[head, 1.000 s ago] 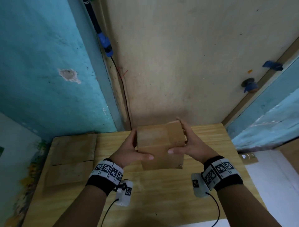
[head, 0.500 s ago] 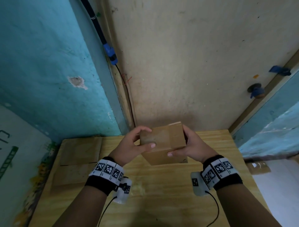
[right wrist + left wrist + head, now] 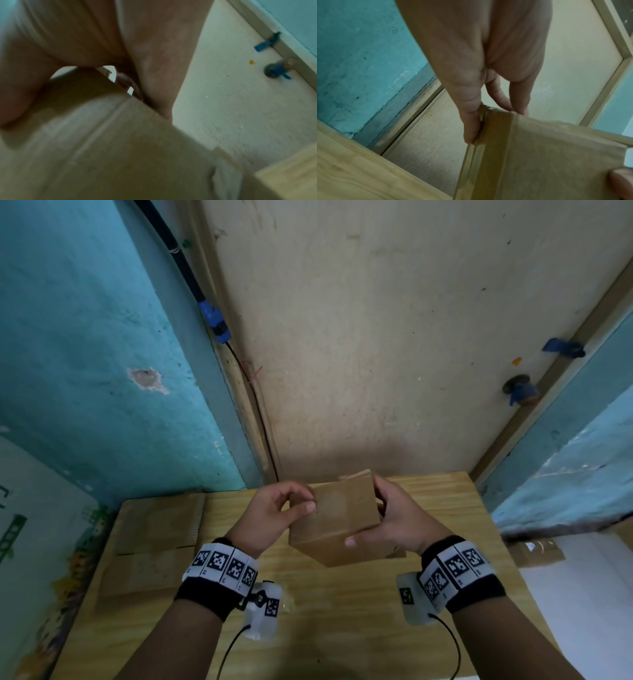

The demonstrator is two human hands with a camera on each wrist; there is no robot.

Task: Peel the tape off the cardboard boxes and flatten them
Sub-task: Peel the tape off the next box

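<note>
A small brown cardboard box (image 3: pixel 337 517) hangs tilted above the wooden table (image 3: pixel 342 611), held between both hands. My left hand (image 3: pixel 308 500) pinches its upper left corner, thumb on the near face and fingers (image 3: pixel 471 128) curled over the edge. A strip of brown tape (image 3: pixel 496 148) runs down the box (image 3: pixel 556 155) along that corner. My right hand (image 3: pixel 383 518) grips the right side, thumb across the front and fingers behind. In the blurred right wrist view the box (image 3: pixel 128 148) fills the lower frame under the palm (image 3: pixel 145 54).
Flattened cardboard sheets (image 3: pixel 154 535) lie on the table's left part. A cream door (image 3: pixel 394 354) with a knob (image 3: pixel 520 392) stands right behind the table, a blue wall (image 3: pixel 85 354) to the left. A crumpled tape scrap (image 3: pixel 534 551) lies on the floor at right.
The box has come up off the table and tilted. My left hand has moved from the box's left side up to its top left corner.
</note>
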